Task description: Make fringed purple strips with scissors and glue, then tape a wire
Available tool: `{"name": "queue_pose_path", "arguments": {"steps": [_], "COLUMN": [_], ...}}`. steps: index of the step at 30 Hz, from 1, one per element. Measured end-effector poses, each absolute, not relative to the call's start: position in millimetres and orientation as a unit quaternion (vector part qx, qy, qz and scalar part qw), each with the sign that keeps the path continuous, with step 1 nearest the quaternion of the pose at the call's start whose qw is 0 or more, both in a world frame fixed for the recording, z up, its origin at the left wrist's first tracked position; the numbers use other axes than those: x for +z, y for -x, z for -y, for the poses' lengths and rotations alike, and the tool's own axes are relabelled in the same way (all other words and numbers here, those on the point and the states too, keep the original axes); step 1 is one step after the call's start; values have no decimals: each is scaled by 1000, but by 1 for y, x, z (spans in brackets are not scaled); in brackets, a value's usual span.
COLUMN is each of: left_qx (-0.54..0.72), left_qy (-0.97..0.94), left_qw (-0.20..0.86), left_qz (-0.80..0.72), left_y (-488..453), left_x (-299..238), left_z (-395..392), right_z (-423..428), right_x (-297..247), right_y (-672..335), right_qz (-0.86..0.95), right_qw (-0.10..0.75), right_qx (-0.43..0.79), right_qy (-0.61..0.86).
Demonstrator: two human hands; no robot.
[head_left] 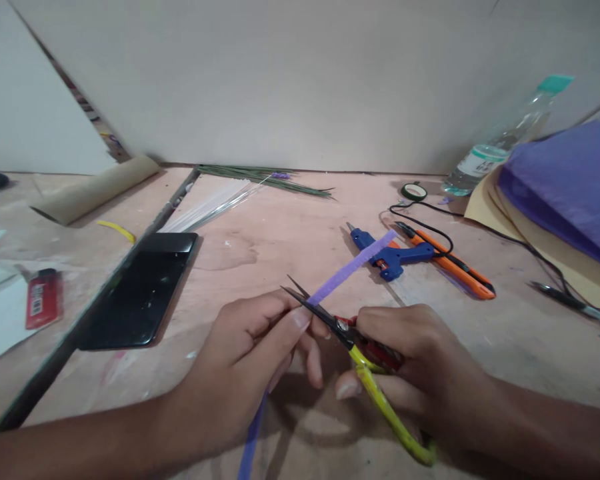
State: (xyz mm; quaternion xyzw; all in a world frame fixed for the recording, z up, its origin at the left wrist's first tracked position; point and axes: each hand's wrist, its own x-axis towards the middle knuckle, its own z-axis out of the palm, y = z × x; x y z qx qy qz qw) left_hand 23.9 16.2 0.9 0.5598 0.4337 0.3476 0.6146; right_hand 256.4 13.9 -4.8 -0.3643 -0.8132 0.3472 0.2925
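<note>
Pinched between the thumb and fingers of my left hand [265,340] is a narrow purple strip [353,268]. One end of the strip points up and to the right, while the rest hangs below my hand. My right hand [415,360] grips a pair of scissors [353,340] with yellow handles and dark blades. The blades are slightly apart at the tips and lie across the strip, close to my left thumb. Something red shows by the scissors' pivot, partly hidden by my right fingers.
A black phone [143,293], red lighter [44,299] and cardboard tube [100,190] lie left. Green stems [270,179] lie at the back. To the right are a blue glue gun [390,255], orange cutter [455,267], tape roll [414,192], bottle [500,143], pen [575,303] and purple sheets [565,187].
</note>
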Motion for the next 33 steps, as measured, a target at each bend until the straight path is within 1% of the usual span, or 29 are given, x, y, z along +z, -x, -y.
{"name": "queue_pose_path", "arguments": {"steps": [15, 21, 33], "left_qx": [353, 361, 348], "left_qy": [-552, -549, -547], "left_qw": [620, 624, 628], "left_qz": [-432, -422, -431], "left_y": [-23, -22, -26], "left_x": [3, 2, 6], "left_z": [-17, -17, -16], "right_z": [-14, -13, -14], "right_x": [-2, -1, -1], "right_y": [-257, -255, -255], "right_qz": [817, 813, 816], "right_qw": [294, 290, 273], "right_qx": [316, 334, 329], "right_qy": [382, 379, 388]}}
